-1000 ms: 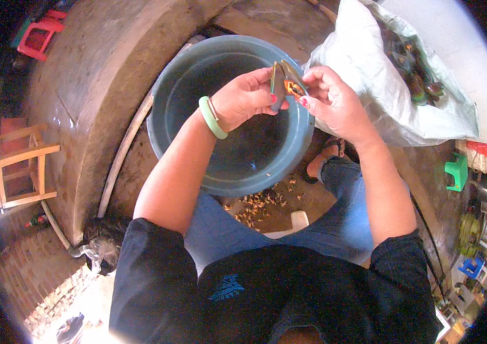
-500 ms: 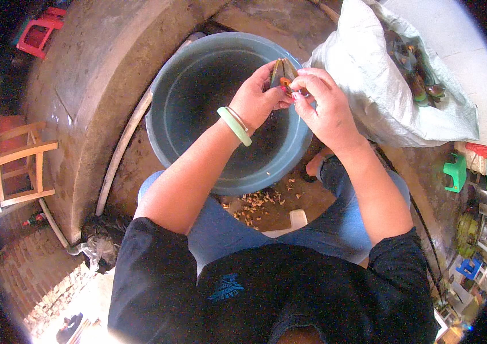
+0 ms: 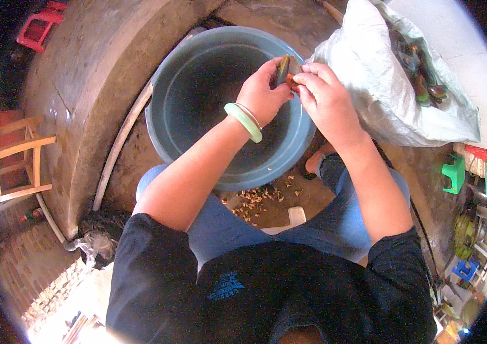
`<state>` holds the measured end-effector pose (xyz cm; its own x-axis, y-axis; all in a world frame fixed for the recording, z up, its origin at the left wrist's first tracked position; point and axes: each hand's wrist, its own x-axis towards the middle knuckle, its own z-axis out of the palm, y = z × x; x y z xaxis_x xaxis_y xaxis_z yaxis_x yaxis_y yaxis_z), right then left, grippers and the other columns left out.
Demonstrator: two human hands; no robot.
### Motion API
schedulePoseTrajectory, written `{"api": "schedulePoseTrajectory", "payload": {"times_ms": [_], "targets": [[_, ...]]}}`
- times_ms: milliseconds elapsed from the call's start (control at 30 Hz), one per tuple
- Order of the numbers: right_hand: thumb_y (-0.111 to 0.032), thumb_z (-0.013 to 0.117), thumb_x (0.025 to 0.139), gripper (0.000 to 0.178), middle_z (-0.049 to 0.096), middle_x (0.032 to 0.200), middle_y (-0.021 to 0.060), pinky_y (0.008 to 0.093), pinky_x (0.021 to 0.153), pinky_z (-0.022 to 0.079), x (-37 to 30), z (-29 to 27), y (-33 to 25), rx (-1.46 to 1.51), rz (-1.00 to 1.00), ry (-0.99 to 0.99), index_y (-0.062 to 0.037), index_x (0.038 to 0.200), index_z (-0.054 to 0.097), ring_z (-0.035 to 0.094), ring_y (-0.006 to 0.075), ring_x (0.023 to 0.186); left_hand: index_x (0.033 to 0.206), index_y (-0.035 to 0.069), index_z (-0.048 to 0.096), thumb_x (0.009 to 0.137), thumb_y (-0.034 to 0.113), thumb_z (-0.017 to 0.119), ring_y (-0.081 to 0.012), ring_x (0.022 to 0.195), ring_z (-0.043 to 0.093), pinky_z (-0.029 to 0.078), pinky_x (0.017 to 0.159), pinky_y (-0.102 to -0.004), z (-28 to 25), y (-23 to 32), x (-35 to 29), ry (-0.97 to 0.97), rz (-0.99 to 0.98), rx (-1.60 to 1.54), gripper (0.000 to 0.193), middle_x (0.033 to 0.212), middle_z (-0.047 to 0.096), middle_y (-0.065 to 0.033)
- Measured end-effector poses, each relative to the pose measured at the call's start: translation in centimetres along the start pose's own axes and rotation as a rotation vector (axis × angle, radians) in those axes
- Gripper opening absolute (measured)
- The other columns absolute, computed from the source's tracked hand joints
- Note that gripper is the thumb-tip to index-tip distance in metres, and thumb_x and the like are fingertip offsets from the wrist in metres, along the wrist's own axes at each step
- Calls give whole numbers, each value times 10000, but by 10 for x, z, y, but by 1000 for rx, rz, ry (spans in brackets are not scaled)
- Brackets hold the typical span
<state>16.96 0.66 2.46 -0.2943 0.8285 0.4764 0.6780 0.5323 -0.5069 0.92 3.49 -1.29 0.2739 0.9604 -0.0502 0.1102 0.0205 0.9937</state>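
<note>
Over the right part of a large blue-grey tub (image 3: pixel 160 123), my two hands are close together at a dark, mussel-like shell (image 3: pixel 283 70) with a yellowish edge. My left hand (image 3: pixel 262 90), wearing a pale green bangle, grips the shell from its left side. My right hand (image 3: pixel 328 97) has its thumb and fingers pinched at the shell's right side, where a bit of orange (image 3: pixel 292 82) shows. Whether this orange is flesh of the shell or something else, I cannot tell. The inside of the tub looks dark, and its contents are hard to make out.
A white woven sack (image 3: pixel 364 74) stands right of the tub, with several dark shells (image 3: pixel 424 80) at its mouth. Small yellowish scraps (image 3: pixel 258 202) litter the floor before the tub. A concrete ledge (image 3: pixel 91 97) and a pipe run along the left; a green stool (image 3: pixel 454 174) stands right.
Both hands have shifted slightly, the left a little to the right. The shell has turned in the grip, and the right fingers have closed in nearer to it.
</note>
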Motion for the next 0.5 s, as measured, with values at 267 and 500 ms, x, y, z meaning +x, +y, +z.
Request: {"api": "schedulePoseTrajectory", "payload": {"times_ms": [267, 500], "targets": [[-105, 687, 722, 187, 541, 1012, 76, 397, 650, 533, 4, -9, -9, -292, -11, -132, -79, 882, 595, 611, 298, 804, 1273, 36, 494, 796, 127, 648, -220, 1019, 609, 470, 895, -322, 1, 19, -8, 23, 88, 339, 509, 1106, 630, -146], [-63, 665, 702, 175, 531, 984, 82, 410, 667, 516, 5, -5, 3, -191, -46, -37, -62, 863, 595, 598, 306, 805, 1253, 121, 479, 942, 233, 479, -198, 993, 598, 510, 867, -396, -1, 26, -9, -268, -385, -692, 330, 1099, 587, -64]]}}
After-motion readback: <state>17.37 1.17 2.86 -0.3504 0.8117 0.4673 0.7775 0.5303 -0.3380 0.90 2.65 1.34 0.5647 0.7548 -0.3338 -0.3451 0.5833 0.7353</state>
